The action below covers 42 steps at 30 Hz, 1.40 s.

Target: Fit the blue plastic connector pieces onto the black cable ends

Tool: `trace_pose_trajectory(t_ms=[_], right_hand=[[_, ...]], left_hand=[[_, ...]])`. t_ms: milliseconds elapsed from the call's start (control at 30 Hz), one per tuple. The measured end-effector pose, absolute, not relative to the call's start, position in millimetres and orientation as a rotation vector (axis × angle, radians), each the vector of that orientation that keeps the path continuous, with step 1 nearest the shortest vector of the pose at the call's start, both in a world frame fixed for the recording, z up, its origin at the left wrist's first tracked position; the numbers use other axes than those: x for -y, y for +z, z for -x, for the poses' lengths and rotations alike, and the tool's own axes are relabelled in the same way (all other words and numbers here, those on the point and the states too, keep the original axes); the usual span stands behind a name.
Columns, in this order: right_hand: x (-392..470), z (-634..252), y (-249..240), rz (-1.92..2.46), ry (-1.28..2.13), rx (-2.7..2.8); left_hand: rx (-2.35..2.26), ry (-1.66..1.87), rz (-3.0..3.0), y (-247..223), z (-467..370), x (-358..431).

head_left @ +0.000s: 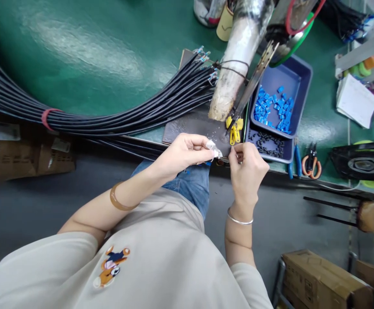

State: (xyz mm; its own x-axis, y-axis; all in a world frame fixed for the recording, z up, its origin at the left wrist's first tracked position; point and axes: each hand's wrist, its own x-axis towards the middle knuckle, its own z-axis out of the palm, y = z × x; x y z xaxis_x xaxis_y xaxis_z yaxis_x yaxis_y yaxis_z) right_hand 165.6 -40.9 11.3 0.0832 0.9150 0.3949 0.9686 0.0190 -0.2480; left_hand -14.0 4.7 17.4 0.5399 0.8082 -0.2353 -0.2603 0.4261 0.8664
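My left hand (187, 152) pinches a small crumpled white piece (213, 148), perhaps tissue or film, between thumb and fingertips, just over the table's front edge. To its right, my right hand (247, 171) is closed with thumb and forefinger together; whatever sits between them is too small to make out. Just beyond the right fingertips lies a small yellow plastic tool (235, 132), beside a dark work mat (190, 127) sprinkled with tiny white bits. Black cables (135, 118) with stripped, coloured wire ends lie in a thick bundle left of the mat, tied by a red band (47, 118).
A grey-blue bin (303, 92) of blue connectors overlaps a lower bin (288, 154) of small black parts. Blue-handled pliers (297, 161) and orange-handled cutters (311, 163) lie rightward. A wrapped tube (235, 64) and metal arm overhang the mat. Cardboard boxes (322, 277) stand below.
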Motion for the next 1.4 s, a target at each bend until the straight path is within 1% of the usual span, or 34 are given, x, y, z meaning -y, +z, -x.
trace_pose_trajectory(t_ms=[100, 267, 367, 500, 600, 767, 1233, 1400], right_hand=[[41.1, -164.0, 12.6, 1.86, -0.136, 1.758], [56.1, -147.5, 27.3, 1.636, 0.043, 1.446], [65.2, -137.6, 31.9, 1.494, 0.06, 1.468], [65.9, -133.4, 25.7, 1.351, 0.084, 1.558], [60.8, -134.6, 17.9, 1.349, 0.14, 1.464], [54.7, -135.7, 9.5, 1.208, 0.202, 1.344], [50.0, -137.5, 7.4, 1.334, 0.26, 1.326], [45.0, -139.2, 4.7, 1.306, 0.161, 1.428]], left_hand=[[-0.752, 0.782, -0.913, 17.9, 9.9, -4.3], [-0.756, 0.794, -0.97, 18.6, 5.4, -4.9], [-0.755, 0.798, -1.02, 20.1, 4.3, -5.6], [-0.756, 0.809, -1.075, 22.0, 3.5, -6.2], [-0.754, 0.825, -1.09, 22.6, 3.0, -7.0], [-0.759, 0.808, -1.106, 21.9, 2.7, -9.0], [-0.777, 0.759, -1.09, 19.9, 2.8, -12.3], [-0.826, 0.774, -1.101, 21.2, 1.4, -15.6]])
